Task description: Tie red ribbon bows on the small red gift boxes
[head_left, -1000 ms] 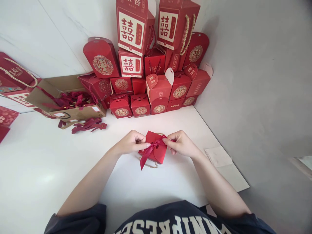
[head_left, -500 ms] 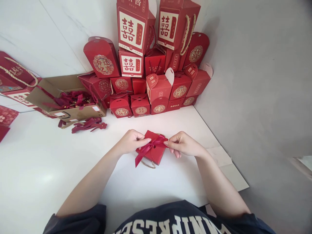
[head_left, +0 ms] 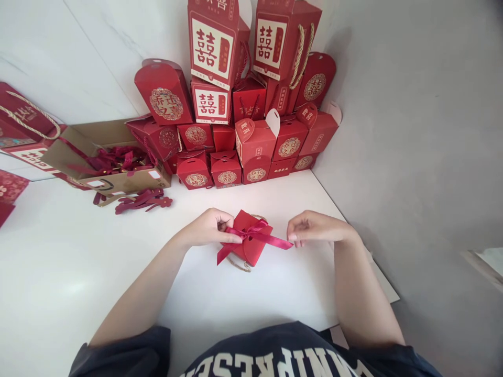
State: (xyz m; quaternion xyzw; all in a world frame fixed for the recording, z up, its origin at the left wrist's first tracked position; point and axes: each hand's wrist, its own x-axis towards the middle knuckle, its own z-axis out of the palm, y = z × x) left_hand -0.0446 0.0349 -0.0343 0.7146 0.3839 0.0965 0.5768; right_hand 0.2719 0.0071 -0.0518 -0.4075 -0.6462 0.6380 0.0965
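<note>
A small red gift box [head_left: 258, 250] sits on the white table in front of me, turned at an angle. Tied over its top is a crimson ribbon [head_left: 275, 241] with a bow, one tail hanging to the lower left and the other stretched out to the right. My left hand [head_left: 214, 228] pinches the bow's left loop between thumb and fingers, at the box's left edge. To the right of the box, my right hand [head_left: 310, 229] has its fingertips closed at the end of the right tail. A twisted cord handle [head_left: 240, 266] pokes out below the box.
Stacked red gift boxes [head_left: 257, 139] stand against the back wall. At the back left, a cardboard box [head_left: 133, 182] holds dark red ribbons, and several ribbon pieces [head_left: 143, 201] lie before it. A grey wall [head_left: 412, 131] rises along the right side.
My right hand has moved right, away from the bow, drawing the right tail out straight. My left hand stays at the left loop, and the box has barely moved.
</note>
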